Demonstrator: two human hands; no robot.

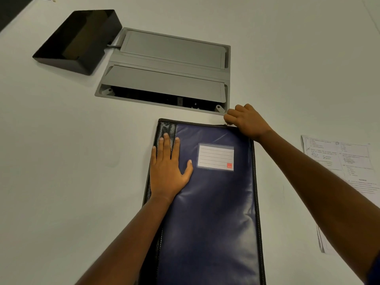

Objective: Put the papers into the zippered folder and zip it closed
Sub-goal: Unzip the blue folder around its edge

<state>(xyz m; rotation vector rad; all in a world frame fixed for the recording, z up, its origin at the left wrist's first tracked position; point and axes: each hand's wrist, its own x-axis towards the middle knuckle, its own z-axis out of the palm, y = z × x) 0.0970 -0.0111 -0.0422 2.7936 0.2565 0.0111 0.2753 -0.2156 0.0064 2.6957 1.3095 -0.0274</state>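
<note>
From the head view, a dark blue zippered folder (207, 202) lies flat on a white table (61, 161), its long side running away from the person and its far short edge close to a grey hatch (164, 68) set into the tabletop. The folder has a black grained strip along its left side, stitched dark edging, and a lined white label (215, 157) with a small red square in one corner. The left hand (167, 167) rests palm down on the folder's far left part, fingers straight and spread, the fingertips reaching onto the black strip. The right hand (245, 121) sits at the folder's far right corner with its fingers curled in and pinched together at the zip line there; the zip pull itself is too small to make out, so what it grips cannot be told for sure. The printed papers (339, 161) lie on the table to the right of the folder, apart from it, partly hidden behind the right forearm. Nearer the far left, a black open box (78, 38) stands on the table just beside the hatch, whose near flap is raised, showing a dark recess.
</note>
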